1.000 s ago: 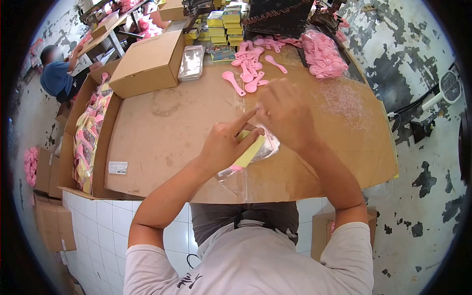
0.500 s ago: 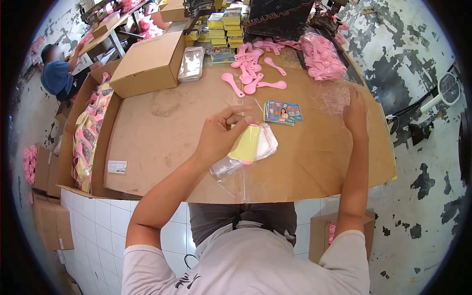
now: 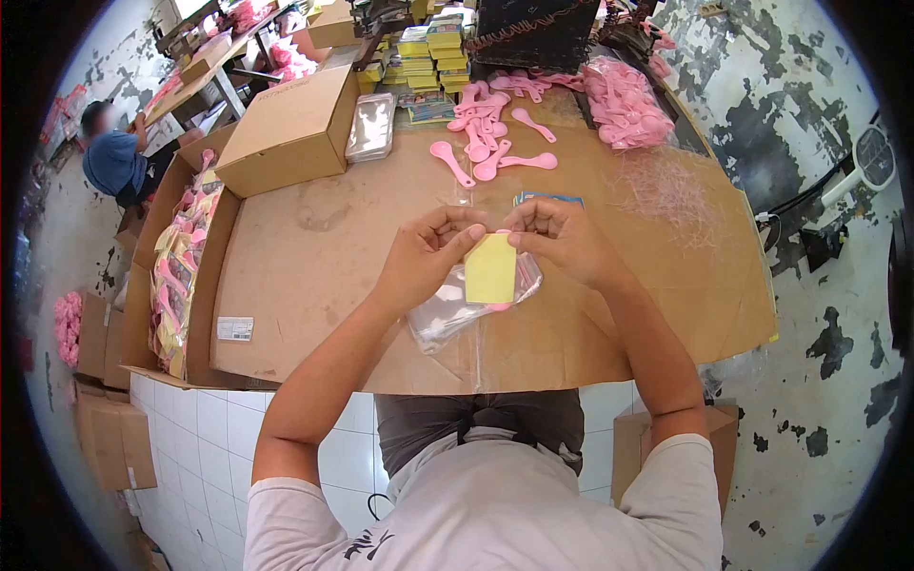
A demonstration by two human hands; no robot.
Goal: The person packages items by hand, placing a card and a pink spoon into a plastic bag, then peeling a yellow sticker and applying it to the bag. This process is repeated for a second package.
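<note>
Near the middle of the cardboard-covered table, my left hand point(image 3: 428, 249) pinches the upper left corner of a small clear bag with a yellow card point(image 3: 490, 271) inside. At the upper right corner, the fingers of my right hand point(image 3: 571, 243) pinch the same bag. A bit of pink plastic point(image 3: 499, 306) peeks out under the card's lower edge. Beneath it lies a pile of clear plastic bags point(image 3: 438, 309). Blue printed cards point(image 3: 547, 199) sit just behind my right hand, mostly hidden. Several pink measuring spoons point(image 3: 486, 169) lie loose farther back.
An open carton point(image 3: 195, 366) of packed spoons stands along the left edge, beside a closed cardboard box point(image 3: 286, 119). Card stacks point(image 3: 447, 52) and a bag of pink spoons point(image 3: 624, 105) are at the back. A co-worker point(image 3: 116, 162) sits far left.
My right hand has come from the table's right side to the middle and now grips the bag's upper right corner. The card has turned upright, facing me.
</note>
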